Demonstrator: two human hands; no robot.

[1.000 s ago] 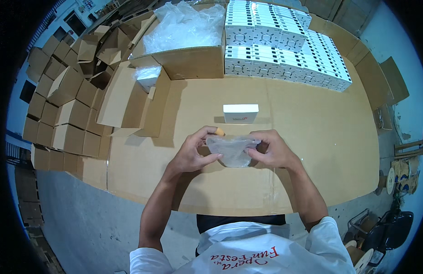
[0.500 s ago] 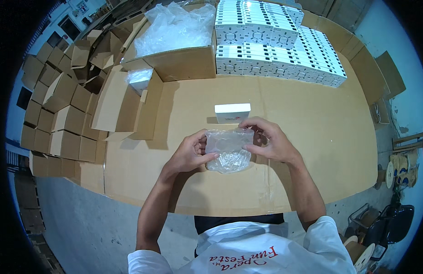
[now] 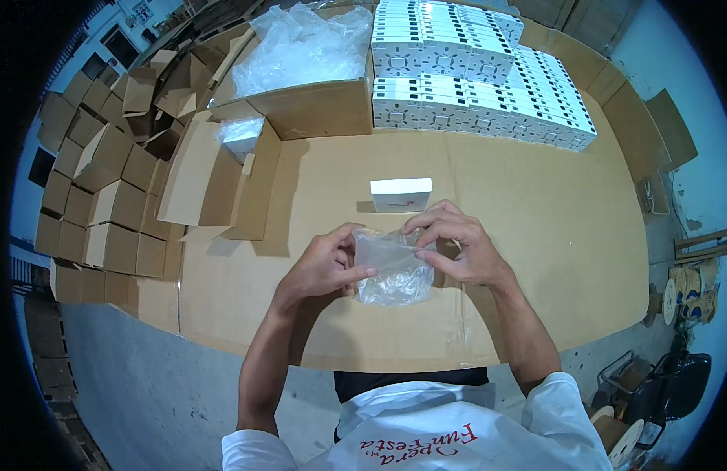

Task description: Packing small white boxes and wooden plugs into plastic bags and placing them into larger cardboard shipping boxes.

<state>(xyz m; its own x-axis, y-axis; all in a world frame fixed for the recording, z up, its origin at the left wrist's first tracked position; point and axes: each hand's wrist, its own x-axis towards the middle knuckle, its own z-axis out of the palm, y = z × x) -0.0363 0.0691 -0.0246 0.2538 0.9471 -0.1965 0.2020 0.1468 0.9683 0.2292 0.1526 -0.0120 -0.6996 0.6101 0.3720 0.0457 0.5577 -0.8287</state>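
A clear plastic bubble bag [image 3: 393, 279] is stretched between my two hands above the cardboard-covered table. My left hand [image 3: 329, 263] grips its left edge, thumb in front and fingers curled behind. The thumb and fingers of my right hand [image 3: 463, 245] close on the upper right corner, by the bag's top edge. The lower part is crinkled and shiny, the upper part smoother and hazy. Just beyond the bag, a small white box [image 3: 402, 195] stands on the table, apart from both hands.
An open carton of loose plastic bags [image 3: 300, 55] stands at the back left, beside stacked white boxes [image 3: 473, 94]. Left of me, an open carton [image 3: 206, 180] holds a wrapped white box [image 3: 241, 137]. Brown cartons [image 3: 112, 204] are piled along the left edge.
My right hand's fingers have lifted and shifted slightly left along the bag's top edge, bending its corner. The bag hangs a little lower; my left hand keeps its grip.
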